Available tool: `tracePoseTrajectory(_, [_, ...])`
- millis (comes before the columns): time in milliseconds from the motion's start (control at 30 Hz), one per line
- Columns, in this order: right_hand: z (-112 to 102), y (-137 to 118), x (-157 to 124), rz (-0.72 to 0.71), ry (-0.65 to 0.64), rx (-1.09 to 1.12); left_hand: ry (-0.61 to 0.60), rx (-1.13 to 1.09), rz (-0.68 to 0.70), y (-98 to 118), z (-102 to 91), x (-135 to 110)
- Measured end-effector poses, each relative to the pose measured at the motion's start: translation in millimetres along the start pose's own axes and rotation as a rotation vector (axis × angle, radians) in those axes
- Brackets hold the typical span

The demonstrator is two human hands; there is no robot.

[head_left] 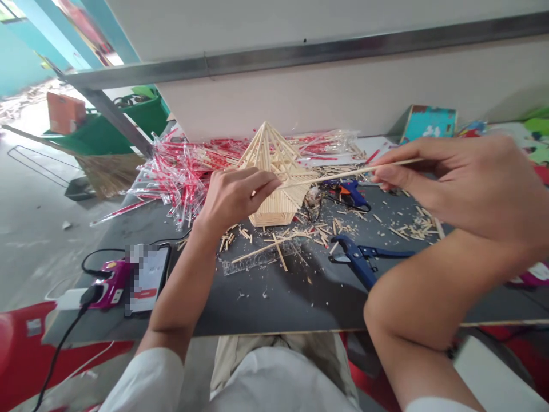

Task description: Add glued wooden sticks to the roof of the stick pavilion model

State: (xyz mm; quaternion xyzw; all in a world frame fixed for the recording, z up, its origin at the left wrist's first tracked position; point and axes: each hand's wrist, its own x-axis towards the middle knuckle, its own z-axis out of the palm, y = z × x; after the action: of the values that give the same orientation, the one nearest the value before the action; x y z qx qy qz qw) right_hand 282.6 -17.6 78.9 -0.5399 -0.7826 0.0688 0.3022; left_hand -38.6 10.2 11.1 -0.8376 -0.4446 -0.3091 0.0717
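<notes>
A long thin wooden stick (pixel 332 177) is held almost level above the table. My left hand (pixel 238 194) closes its fingertips on the stick's left end. Toward the other end, my right hand (pixel 465 183) pinches it between thumb and fingers, with the tip poking out past them. Behind the stick stands a pointed model built of wooden sticks (pixel 268 151), partly hidden by my left hand. Nearer to me, two thin sticks lie crossed (pixel 279 250) by a clear plastic ruler (pixel 253 263). A blue pipe cutter (pixel 358 260) lies below my right hand.
A blue glue gun (pixel 354 193) rests among cut stick pieces (pixel 416 226). Red-and-clear plastic wrappers (pixel 180 171) heap up at the back left. At the left are a phone (pixel 150 280) and a purple power strip (pixel 114 283) with cables. A metal rail (pixel 300 54) crosses the back.
</notes>
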Motion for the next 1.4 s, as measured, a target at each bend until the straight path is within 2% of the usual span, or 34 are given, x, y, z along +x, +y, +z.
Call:
tracePoseTrajectory(167, [3.3, -6.6, 2.5, -0.041, 0.073, 0.097, -0.097, -0.1, 0.039, 18.3, -9.0, 0.7])
tracePoseTrajectory(333, [11.7, -17.2, 10.5, -0.054, 0.058, 0.21, -0.215, -0.052, 0.035, 8.4, -21.1, -0.5])
tracePoseTrajectory(433, [19.7, -16.9, 18.7, -0.028, 0.006, 0.148, -0.28, -0.044, 0.015, 0.6, -31.2, -1.5])
tracePoseTrajectory(500, [26.3, -13.0, 26.0, -0.03, -0.044, 0.045, -0.191, -0.05, -0.03, -1.6, -38.6, -1.8])
tracePoseTrajectory(567, [33.5, -8.6, 33.7, -0.055, -0.113, -0.032, -0.04, -0.092, -0.101, -2.4, -44.4, -1.7])
tracePoseTrajectory(667, [44.4, -8.5, 42.1, -0.114, -0.34, -0.023, 0.145, -0.299, -0.228, -4.5, -46.0, -1.0])
tracePoseTrajectory(733, [51.7, -15.7, 43.5, -0.173, -0.497, 0.004, 0.207, -0.514, -0.299, -6.3, -41.3, 0.0])
tracePoseTrajectory(833, [64.4, -35.5, 41.2, -0.29, -0.611, 0.012, 0.226, -0.763, -0.361, -6.0, -29.4, 2.4])
tracePoseTrajectory(900, [74.0, -49.6, 39.5, -0.357, -0.663, 0.022, 0.126, -0.854, -0.363, -2.3, -21.3, 3.6])
tracePoseTrajectory(1000, [87.2, -62.5, 39.8, -0.394, -0.707, 0.056, -0.124, -0.879, -0.295, 5.7, -11.1, 4.3])
tracePoseTrajectory(1067, [91.5, -63.4, 41.4, -0.372, -0.716, 0.059, -0.193, -0.831, -0.266, 9.7, -5.4, 4.6])
tracePoseTrajectory(1200, [83.1, -55.2, 45.5, -0.299, -0.693, 0.068, -0.166, -0.777, -0.346, 11.9, 4.6, 5.9])
tracePoseTrajectory(1300, [71.7, -49.4, 52.4, -0.197, -0.531, 0.081, -0.25, -0.773, -0.391, 13.0, 9.1, 6.6])
tracePoseTrajectory(1400, [70.6, -46.8, 66.4, -0.125, -0.322, 0.114, -0.323, -0.71, -0.42, 15.4, 11.1, 6.9])
